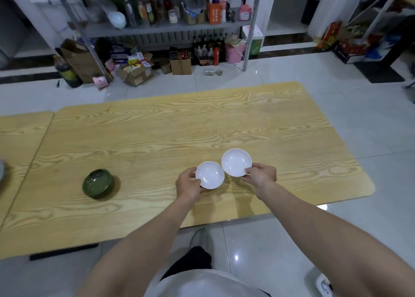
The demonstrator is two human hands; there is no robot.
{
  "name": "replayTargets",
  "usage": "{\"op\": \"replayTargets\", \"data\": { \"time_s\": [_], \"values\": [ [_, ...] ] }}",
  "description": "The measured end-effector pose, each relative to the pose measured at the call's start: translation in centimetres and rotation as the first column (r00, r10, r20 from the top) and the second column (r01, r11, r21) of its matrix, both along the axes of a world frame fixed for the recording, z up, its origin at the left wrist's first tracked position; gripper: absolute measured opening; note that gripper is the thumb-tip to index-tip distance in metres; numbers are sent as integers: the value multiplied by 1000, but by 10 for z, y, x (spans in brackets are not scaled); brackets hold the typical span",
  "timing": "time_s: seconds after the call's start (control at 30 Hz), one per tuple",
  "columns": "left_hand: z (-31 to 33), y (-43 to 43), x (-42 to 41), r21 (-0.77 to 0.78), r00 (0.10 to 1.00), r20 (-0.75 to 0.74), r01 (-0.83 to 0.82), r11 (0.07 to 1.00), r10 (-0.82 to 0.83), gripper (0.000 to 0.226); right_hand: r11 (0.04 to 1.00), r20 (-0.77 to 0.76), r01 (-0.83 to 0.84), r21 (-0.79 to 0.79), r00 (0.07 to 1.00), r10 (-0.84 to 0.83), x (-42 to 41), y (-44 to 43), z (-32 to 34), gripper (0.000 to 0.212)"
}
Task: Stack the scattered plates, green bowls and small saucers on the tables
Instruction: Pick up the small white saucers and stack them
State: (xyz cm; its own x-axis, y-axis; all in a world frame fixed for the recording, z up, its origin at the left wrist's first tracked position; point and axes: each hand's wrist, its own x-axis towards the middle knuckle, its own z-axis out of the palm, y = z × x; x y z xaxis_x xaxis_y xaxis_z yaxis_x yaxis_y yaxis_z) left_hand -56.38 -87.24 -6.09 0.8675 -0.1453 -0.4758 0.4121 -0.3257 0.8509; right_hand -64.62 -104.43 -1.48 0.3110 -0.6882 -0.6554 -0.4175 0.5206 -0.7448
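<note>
1. Near the front edge of the wooden surface, a little right of its middle, the person holds two small white saucers, one in each hand.
2. The left grip, which is the person's left hand, is clamped on the left saucer. The thumb lies on the left rim and the fingers curl under the dish.
3. The right grip, the person's right hand, is clamped on the right saucer. The thumb presses on the near right rim and the fingers go below it.
4. Both saucers have the hollow side up. The right saucer is a bit farther from the person than the left one.
5. The two rims meet in the view. I cannot tell if they really touch or if one only stands in front of the other.
6. Dark shadows lie on the surface just beside both saucers. Whether the saucers rest on the wood or are held a little above it, I cannot tell.
7. A green bowl stands on the same surface, well apart to the left of the left grip, with its glossy inside showing. I cannot tell if it is one bowl or several nested.
8. A second surface of the same wood joins at the left.
9. Behind the surfaces is a tiled floor. On it stand a metal shelf with bottles and white bowls, cardboard boxes and a pink bucket.
</note>
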Motion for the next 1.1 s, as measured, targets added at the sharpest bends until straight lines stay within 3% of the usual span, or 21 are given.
{"op": "replayTargets", "data": {
  "time_s": [0.23,0.4,0.67,1.1],
  "values": [
    [16,62,27,-62,978,54,-198,978,201,41,990,17,-137,32,991,136,34,49,2,30],
    [20,99,62,-102,967,70,-238,966,246,39,983,-3,-180,26,984,180,71,87,-5,28],
    [13,122,124,-113,984,51,-167,980,173,36,987,-2,-156,38,988,156,131,130,-27,21],
    [-22,129,153,-112,998,-53,-51,992,45,40,977,5,-179,119,984,180,158,144,-69,17]
  ]
}}
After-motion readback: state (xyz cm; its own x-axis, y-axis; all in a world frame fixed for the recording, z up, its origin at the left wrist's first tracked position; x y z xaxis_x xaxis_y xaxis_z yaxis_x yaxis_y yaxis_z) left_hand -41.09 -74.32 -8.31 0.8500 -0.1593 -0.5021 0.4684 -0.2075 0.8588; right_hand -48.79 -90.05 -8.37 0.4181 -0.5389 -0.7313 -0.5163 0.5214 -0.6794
